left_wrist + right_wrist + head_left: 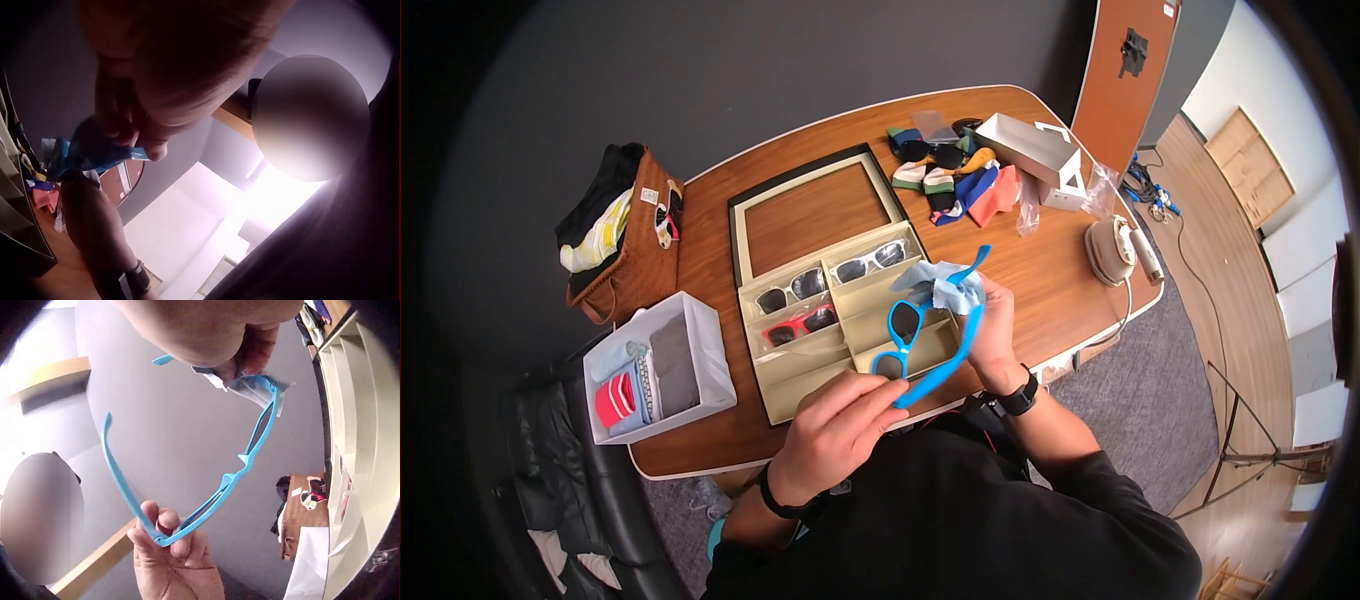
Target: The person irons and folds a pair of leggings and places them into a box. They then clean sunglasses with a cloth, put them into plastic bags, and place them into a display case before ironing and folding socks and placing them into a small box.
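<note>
Bright blue sunglasses (943, 384) are held up over the near part of a display case (774, 408), their arms unfolded. My left hand (828, 432) pinches one corner of the frame by the hinge, between thumb and fingers. At the opposite corner my right hand (997, 335) grips a pale blue cloth (955, 292) folded around the frame and arm. The right wrist view shows the cloth (256, 394) wrapped at that hinge, partly hidden by the fingers. In the case's compartments below lie white sunglasses (872, 262), pale-rimmed sunglasses (792, 290) and red sunglasses (802, 325).
Left of the case are a white box (715, 365) of folded cloths and a brown bag (635, 265). Colourful fabric pieces (970, 195), black sunglasses (932, 154) and an open white box (1030, 148) crowd the back right. A corded white device (1111, 250) stands at the right edge.
</note>
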`<state>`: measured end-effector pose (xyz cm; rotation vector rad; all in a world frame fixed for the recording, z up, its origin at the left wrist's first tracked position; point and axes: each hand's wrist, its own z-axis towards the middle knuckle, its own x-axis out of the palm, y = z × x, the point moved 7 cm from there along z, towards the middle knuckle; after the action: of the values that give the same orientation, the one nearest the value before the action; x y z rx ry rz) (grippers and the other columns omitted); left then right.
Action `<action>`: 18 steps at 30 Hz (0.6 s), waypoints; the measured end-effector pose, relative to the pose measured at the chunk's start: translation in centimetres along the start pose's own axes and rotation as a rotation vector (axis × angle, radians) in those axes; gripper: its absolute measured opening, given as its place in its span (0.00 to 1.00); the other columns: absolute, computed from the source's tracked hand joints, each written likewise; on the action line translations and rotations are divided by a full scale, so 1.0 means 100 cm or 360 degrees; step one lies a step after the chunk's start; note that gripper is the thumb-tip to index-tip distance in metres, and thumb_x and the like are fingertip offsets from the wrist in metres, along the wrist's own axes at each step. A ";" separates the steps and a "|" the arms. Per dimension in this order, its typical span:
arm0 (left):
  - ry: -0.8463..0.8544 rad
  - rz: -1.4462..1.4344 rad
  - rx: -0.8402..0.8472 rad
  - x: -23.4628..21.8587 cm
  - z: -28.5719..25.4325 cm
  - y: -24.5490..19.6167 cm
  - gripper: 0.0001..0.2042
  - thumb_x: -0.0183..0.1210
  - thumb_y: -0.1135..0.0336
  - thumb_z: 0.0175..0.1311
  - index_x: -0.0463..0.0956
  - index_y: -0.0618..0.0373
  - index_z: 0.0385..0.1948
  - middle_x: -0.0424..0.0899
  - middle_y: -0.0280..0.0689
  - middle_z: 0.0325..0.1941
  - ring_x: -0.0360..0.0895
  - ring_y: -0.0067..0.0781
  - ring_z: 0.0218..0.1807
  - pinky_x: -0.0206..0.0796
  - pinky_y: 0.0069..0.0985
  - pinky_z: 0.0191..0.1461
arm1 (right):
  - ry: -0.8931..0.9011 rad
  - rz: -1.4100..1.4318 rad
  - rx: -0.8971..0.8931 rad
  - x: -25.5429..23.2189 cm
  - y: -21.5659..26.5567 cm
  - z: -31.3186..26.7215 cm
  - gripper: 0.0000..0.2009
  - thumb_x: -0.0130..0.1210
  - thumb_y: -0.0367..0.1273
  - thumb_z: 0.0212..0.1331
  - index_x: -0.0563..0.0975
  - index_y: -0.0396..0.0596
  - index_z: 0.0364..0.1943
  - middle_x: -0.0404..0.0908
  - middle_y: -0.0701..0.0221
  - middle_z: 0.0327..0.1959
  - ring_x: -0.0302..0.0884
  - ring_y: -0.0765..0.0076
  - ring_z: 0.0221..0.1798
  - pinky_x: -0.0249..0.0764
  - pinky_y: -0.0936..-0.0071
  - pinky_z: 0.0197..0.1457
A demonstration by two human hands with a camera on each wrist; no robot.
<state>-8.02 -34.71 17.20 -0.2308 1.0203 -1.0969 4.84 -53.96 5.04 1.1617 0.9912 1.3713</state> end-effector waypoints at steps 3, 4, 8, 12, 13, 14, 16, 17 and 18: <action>-0.0202 0.0017 -0.0029 -0.020 0.001 0.004 0.14 0.76 0.79 0.54 0.87 0.64 0.42 0.87 0.41 0.39 0.86 0.38 0.38 0.76 0.30 0.41 | 0.0113 0.0551 0.0079 0.009 0.014 -0.001 0.12 0.67 0.26 0.69 0.87 0.34 0.52 0.91 0.66 0.48 0.88 0.72 0.46 0.82 0.74 0.51; -0.0224 0.0043 -0.0108 -0.025 0.004 0.012 0.10 0.74 0.80 0.57 0.87 0.65 0.41 0.86 0.40 0.38 0.85 0.37 0.37 0.76 0.29 0.41 | 0.0151 0.0436 0.0075 0.009 0.015 -0.002 0.12 0.67 0.26 0.68 0.87 0.34 0.53 0.91 0.66 0.48 0.88 0.72 0.46 0.82 0.75 0.51; -0.0208 -0.0067 -0.0244 -0.018 0.025 0.046 0.04 0.70 0.77 0.66 0.87 0.66 0.39 0.86 0.39 0.38 0.84 0.33 0.37 0.74 0.26 0.42 | 0.0269 0.0322 0.0050 0.025 0.032 -0.015 0.11 0.67 0.22 0.65 0.88 0.35 0.50 0.91 0.68 0.45 0.87 0.73 0.44 0.81 0.75 0.49; 0.0238 -0.0258 -0.0623 0.010 0.029 0.077 0.05 0.68 0.73 0.70 0.88 0.67 0.40 0.88 0.37 0.37 0.82 0.25 0.38 0.72 0.25 0.41 | 0.0356 0.0090 -0.0220 0.032 0.041 -0.024 0.08 0.71 0.22 0.61 0.90 0.39 0.44 0.89 0.70 0.41 0.85 0.75 0.44 0.79 0.76 0.47; 0.0241 -0.0260 -0.0618 0.012 0.029 0.081 0.05 0.68 0.73 0.70 0.88 0.67 0.40 0.88 0.37 0.37 0.82 0.25 0.38 0.72 0.25 0.41 | 0.0368 0.0035 -0.0285 0.035 0.047 -0.028 0.08 0.70 0.21 0.60 0.90 0.38 0.43 0.88 0.71 0.40 0.84 0.78 0.41 0.78 0.77 0.44; 0.0354 -0.0439 -0.0708 0.020 0.026 0.089 0.06 0.68 0.73 0.70 0.88 0.67 0.40 0.89 0.37 0.38 0.82 0.24 0.39 0.72 0.24 0.43 | 0.0349 0.0113 -0.0219 0.038 0.048 -0.032 0.08 0.71 0.22 0.60 0.90 0.39 0.43 0.87 0.73 0.38 0.82 0.78 0.40 0.77 0.77 0.43; 0.0600 -0.0860 -0.0963 0.035 0.015 0.106 0.07 0.68 0.74 0.71 0.87 0.68 0.46 0.91 0.37 0.47 0.84 0.23 0.47 0.74 0.23 0.53 | 0.0384 0.0162 -0.0170 0.038 0.042 -0.036 0.09 0.72 0.22 0.60 0.90 0.39 0.44 0.88 0.71 0.40 0.84 0.76 0.43 0.78 0.76 0.47; 0.0611 -0.0865 -0.0956 0.038 0.011 0.111 0.07 0.68 0.74 0.71 0.87 0.68 0.46 0.91 0.37 0.47 0.84 0.23 0.47 0.74 0.23 0.53 | 0.0426 0.0213 -0.0115 0.039 0.039 -0.038 0.10 0.72 0.23 0.61 0.90 0.40 0.46 0.89 0.69 0.43 0.85 0.73 0.47 0.79 0.75 0.50; 0.0592 -0.1166 -0.0985 0.044 0.008 0.114 0.10 0.69 0.73 0.71 0.86 0.69 0.48 0.91 0.39 0.48 0.85 0.24 0.48 0.77 0.24 0.54 | 0.0450 0.0225 -0.0120 0.040 0.039 -0.040 0.10 0.72 0.22 0.61 0.90 0.40 0.46 0.89 0.70 0.42 0.85 0.74 0.46 0.79 0.76 0.50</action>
<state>0.05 -33.10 8.17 -0.9858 1.6688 -1.4782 0.19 -50.38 8.59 1.0146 1.0597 1.7063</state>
